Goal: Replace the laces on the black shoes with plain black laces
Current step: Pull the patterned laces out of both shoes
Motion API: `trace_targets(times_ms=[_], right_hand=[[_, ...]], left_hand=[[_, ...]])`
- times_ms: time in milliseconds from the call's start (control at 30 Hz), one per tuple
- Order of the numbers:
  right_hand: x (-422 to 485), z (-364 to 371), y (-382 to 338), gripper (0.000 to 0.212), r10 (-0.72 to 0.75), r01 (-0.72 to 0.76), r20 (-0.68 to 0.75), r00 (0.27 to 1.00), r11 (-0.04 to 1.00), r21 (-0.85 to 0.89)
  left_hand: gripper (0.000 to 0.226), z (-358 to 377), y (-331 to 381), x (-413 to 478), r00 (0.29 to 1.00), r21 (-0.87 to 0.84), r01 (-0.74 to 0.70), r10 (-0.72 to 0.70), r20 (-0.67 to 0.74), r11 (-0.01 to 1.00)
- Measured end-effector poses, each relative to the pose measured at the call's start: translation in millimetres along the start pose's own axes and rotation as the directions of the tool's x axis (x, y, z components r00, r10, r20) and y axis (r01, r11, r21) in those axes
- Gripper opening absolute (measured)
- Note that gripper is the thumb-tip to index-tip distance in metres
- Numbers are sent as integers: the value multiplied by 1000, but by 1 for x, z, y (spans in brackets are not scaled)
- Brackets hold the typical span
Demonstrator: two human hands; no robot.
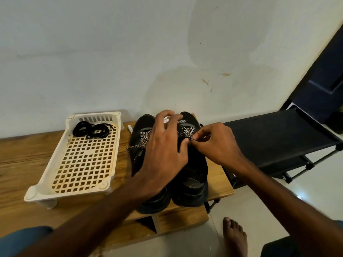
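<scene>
Two black shoes (193, 173) stand side by side on the wooden desk (24, 160), both threaded with a black-and-white patterned lace (185, 130). The left hand (163, 149) lies spread across the pair, fingers reaching toward the toes. The right hand (217, 143) pinches the patterned lace on the right-side shoe. The plain black laces (92, 129) lie coiled at the far end of a white basket (70, 194) to the left of the shoes and apart from them.
</scene>
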State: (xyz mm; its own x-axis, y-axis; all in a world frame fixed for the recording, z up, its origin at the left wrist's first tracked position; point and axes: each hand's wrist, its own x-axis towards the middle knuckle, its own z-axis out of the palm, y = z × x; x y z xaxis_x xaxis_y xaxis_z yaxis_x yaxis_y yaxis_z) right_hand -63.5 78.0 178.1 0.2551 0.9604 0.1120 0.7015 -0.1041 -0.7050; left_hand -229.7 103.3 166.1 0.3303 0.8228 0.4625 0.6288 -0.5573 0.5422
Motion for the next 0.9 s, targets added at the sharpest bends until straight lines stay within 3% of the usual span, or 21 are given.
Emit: trace_targets(times_ms=[67, 200, 533, 700, 800, 900], right_hand=[[3, -6, 2, 7, 31, -35, 67, 997, 998, 57], [7, -14, 6, 3, 55, -83, 207, 977, 988, 130], [6, -22, 12, 4, -19, 8, 276, 961, 999, 41], [0, -23, 19, 8, -40, -5, 322, 946, 991, 137], [1, -23, 20, 18, -42, -60, 385, 922, 966, 251], [2, -21, 18, 31, 4, -213, 477, 879, 898, 385]], left_hand=[[56, 4, 3, -6, 999, -10, -26, 26, 44, 1000], [42, 7, -2, -4, 990, -64, 81, -73, 117, 995], [46, 5, 1, -3, 988, -88, 135, -128, 89, 987], [22, 5, 4, -3, 983, 15, 127, -128, 131, 992], [19, 7, 3, -1, 983, 28, 141, -144, 115, 990], [22, 8, 1, -1, 989, 23, 114, -116, 94, 993]])
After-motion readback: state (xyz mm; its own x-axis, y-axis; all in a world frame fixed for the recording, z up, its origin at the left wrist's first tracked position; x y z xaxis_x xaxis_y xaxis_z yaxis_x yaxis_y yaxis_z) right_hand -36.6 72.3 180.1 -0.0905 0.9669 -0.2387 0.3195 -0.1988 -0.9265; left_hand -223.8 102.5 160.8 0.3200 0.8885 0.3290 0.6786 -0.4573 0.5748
